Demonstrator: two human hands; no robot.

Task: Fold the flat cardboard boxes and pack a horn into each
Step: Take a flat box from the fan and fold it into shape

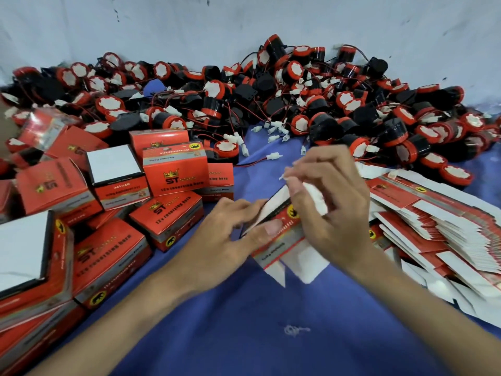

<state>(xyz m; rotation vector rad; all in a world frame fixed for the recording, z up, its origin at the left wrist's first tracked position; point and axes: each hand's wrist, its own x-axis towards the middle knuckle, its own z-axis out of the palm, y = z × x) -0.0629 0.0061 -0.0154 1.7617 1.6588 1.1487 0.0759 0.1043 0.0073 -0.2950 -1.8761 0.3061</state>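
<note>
Atop blue cloth worktop (271, 321) by white wall (244, 23), left hand (225, 237) and right hand (336, 213) clasp part-folded red cardboard box (282, 241).

A blue cloth (244, 321) lies below a scuffed whitish wall (189, 28).

Red boxes (174, 172) with white flaps, red-and-black horns (320, 104), blue cloth (244, 321).

we record a blue surface (244, 321) with a small whitish smudge (295, 330) near its front edge. behind it stands a pale wall (189, 28) marked with scattered dark specks. a blue rounded item (153, 87), kind unclear, lies far back left.
</note>
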